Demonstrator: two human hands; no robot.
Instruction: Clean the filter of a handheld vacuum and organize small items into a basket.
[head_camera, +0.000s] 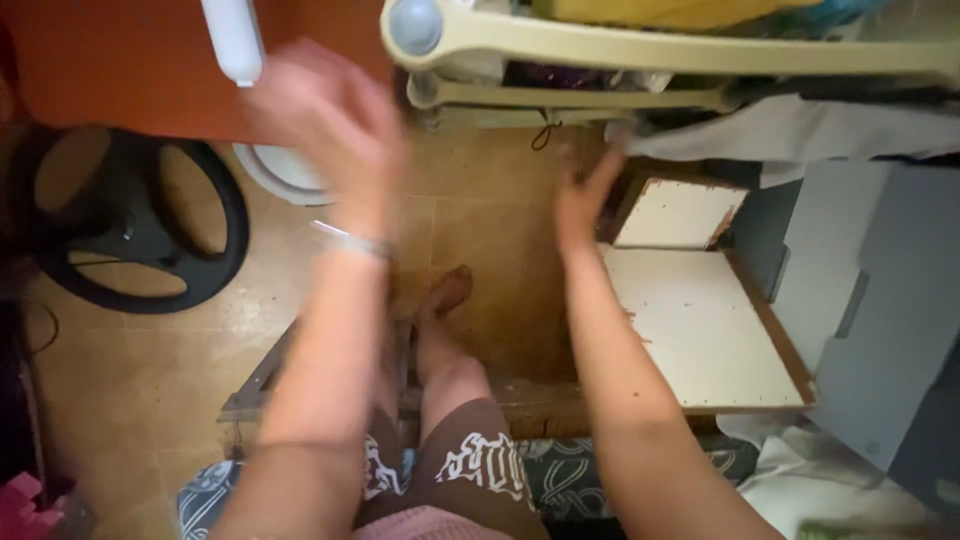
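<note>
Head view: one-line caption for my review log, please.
Seated person raises both empty hands, left hand and right hand, blurred, above a tiled floor, beside a white board and black wheel.

One view only, from a camera worn on the person's head. It looks steeply down along both forearms to the tiled floor (480, 230), close enough that the arms fill the middle of the frame. The left hand (325, 125) and right hand (585, 195) sit in the upper half, blurred. Beyond the hands a beige plastic rack (650, 45) crosses the top edge; below them lie the person's knees.
</note>
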